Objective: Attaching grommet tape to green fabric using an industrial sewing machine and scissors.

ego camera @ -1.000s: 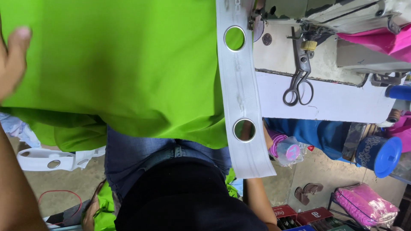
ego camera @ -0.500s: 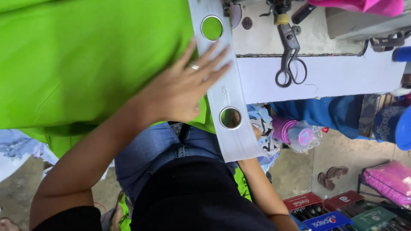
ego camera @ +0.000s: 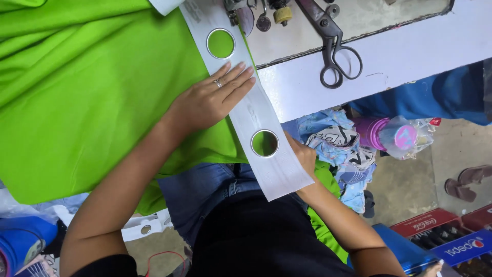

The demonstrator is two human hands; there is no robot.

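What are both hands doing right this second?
Left hand: open, flat on the white eyelet tape and green fabric.
Right hand: pinching the tape's edge near the lower eyelet.

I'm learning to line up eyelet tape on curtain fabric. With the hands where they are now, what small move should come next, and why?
Probably smooth the left hand along the white eyelet tape toward the lower ring. It lies flat across tape and green fabric, while the right hand holds the tape's edge near that ring, where the free end overhangs the table's edge, unpressed.
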